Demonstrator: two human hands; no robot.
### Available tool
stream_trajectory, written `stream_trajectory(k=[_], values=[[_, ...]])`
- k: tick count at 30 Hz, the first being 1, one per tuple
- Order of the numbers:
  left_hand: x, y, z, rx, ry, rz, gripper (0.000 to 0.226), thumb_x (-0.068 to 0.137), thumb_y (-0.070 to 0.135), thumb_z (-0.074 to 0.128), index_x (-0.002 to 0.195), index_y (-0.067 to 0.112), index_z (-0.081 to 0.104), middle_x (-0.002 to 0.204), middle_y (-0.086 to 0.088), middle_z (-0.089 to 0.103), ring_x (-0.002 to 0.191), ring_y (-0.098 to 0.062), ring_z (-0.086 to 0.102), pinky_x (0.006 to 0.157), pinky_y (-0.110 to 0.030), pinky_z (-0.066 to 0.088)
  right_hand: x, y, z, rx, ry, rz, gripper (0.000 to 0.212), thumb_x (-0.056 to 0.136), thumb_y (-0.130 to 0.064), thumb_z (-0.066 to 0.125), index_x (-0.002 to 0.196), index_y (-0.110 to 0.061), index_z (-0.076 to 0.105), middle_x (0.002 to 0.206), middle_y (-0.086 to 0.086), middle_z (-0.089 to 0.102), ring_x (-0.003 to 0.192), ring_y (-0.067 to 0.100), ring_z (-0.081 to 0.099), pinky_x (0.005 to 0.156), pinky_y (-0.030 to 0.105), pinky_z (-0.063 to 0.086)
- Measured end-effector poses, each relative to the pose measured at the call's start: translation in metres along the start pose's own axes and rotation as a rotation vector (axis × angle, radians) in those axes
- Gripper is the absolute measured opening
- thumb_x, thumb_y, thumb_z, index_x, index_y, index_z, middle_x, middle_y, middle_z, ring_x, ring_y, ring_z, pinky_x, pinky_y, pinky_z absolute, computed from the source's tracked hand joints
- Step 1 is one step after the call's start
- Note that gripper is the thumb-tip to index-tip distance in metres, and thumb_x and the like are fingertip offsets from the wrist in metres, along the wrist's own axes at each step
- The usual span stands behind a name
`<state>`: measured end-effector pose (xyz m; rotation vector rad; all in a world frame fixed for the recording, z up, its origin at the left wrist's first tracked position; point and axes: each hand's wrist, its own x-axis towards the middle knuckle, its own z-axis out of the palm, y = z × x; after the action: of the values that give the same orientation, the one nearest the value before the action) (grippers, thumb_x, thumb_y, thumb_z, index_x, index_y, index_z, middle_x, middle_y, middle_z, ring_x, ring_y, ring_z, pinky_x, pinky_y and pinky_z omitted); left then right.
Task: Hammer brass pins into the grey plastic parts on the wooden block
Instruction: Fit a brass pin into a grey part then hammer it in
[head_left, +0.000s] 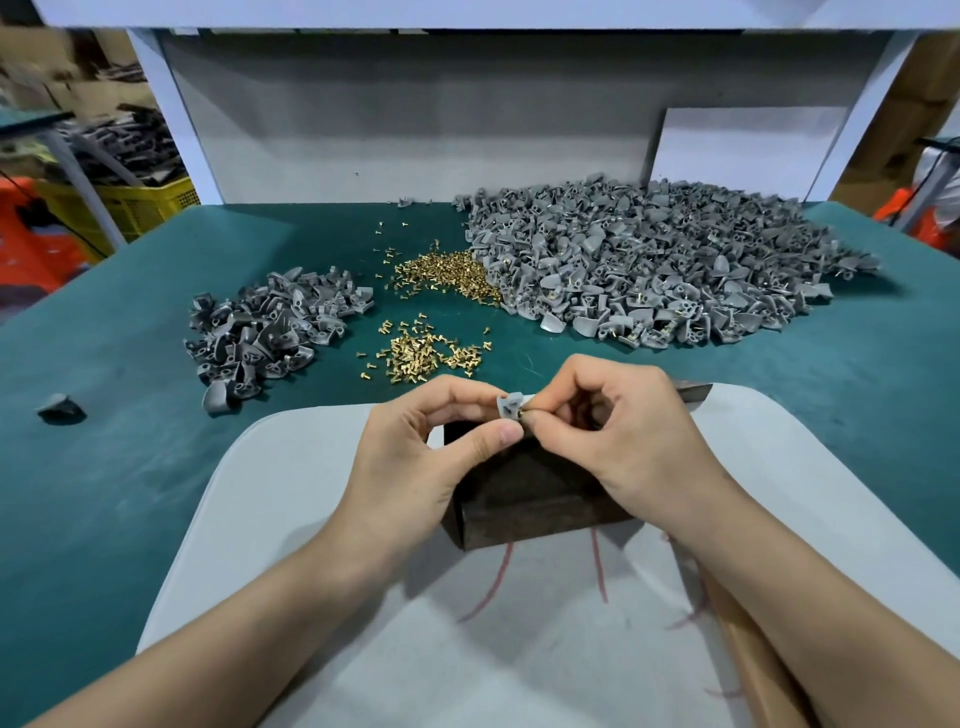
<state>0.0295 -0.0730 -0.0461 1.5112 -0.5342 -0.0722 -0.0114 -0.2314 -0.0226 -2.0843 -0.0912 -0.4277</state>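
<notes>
My left hand (436, 447) pinches a small grey plastic part (508, 406) between thumb and forefinger, just above the dark wooden block (524, 499). My right hand (618, 431) pinches a brass pin (525, 414) against the part's right side. Loose brass pins (423, 353) lie in a small heap beyond the hands, with a larger heap of pins (447, 273) farther back. The hammer's dark head (693, 391) pokes out behind my right hand, and its wooden handle (748, 639) runs under my right forearm.
A small pile of grey parts (270, 327) lies at the left and a big pile of grey parts (660, 260) at the right on the green table (104, 467). A white board (311, 545) carries the block. One stray grey part (60, 408) sits far left.
</notes>
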Motion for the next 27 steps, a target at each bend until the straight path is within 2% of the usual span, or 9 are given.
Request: stream_trajectory(k=[4,7,15,18,23,27], values=[[-0.0003,-0.0012,0.0005,-0.098,-0.034,-0.021,0.021,0.062,0.029,0.074,0.082,0.026,0.073,0.086,0.002,0.075,0.082,-0.008,0.069,0.075,-0.016,0.051,-0.0006,-0.0009,-0.0019,0.045,-0.008,0.01,0.017,0.074,-0.016,0.076,0.063,-0.023,0.065,0.058,-0.005,0.061,0.054,0.005,0.05,0.056,0.025,0.04],[-0.0004,-0.0008,0.0004,-0.12,-0.043,-0.035,0.021,0.062,0.029,0.074,0.083,0.025,0.074,0.087,0.001,0.075,0.083,-0.008,0.07,0.074,-0.015,0.051,-0.0015,-0.0011,-0.0015,0.055,0.005,0.024,0.015,0.073,-0.017,0.075,0.063,-0.023,0.067,0.06,-0.001,0.063,0.055,0.008,0.052,0.056,0.03,0.043],[-0.0015,0.0013,0.0011,-0.21,-0.053,-0.086,0.025,0.066,0.021,0.072,0.09,0.017,0.075,0.091,-0.004,0.075,0.086,-0.013,0.071,0.076,-0.016,0.052,-0.0023,-0.0017,-0.0021,0.118,-0.012,0.037,0.016,0.075,-0.007,0.074,0.065,-0.019,0.069,0.06,-0.003,0.063,0.057,0.009,0.053,0.059,0.027,0.044],[-0.0019,0.0027,0.0014,-0.23,-0.065,-0.09,0.021,0.066,0.02,0.071,0.087,0.018,0.076,0.09,-0.004,0.075,0.085,-0.013,0.071,0.075,-0.016,0.052,-0.0023,-0.0023,-0.0022,0.147,-0.021,0.042,0.019,0.076,-0.006,0.073,0.065,-0.02,0.068,0.062,0.0,0.064,0.058,0.01,0.053,0.059,0.029,0.043],[-0.0023,0.0049,0.0013,-0.22,-0.069,-0.089,0.021,0.064,0.022,0.072,0.084,0.022,0.077,0.086,0.001,0.075,0.082,-0.009,0.071,0.074,-0.014,0.052,-0.0043,-0.0049,-0.0001,0.164,0.0,0.029,0.019,0.075,-0.004,0.074,0.065,-0.018,0.067,0.06,0.001,0.062,0.055,0.009,0.051,0.056,0.024,0.042],[-0.0031,0.005,0.001,-0.212,-0.054,-0.093,0.018,0.063,0.021,0.073,0.081,0.017,0.077,0.086,-0.001,0.075,0.081,-0.011,0.071,0.074,-0.016,0.052,-0.0051,-0.0056,0.0005,0.134,0.01,0.028,0.019,0.075,-0.005,0.074,0.064,-0.019,0.066,0.057,-0.001,0.06,0.053,0.008,0.048,0.053,0.023,0.04]])
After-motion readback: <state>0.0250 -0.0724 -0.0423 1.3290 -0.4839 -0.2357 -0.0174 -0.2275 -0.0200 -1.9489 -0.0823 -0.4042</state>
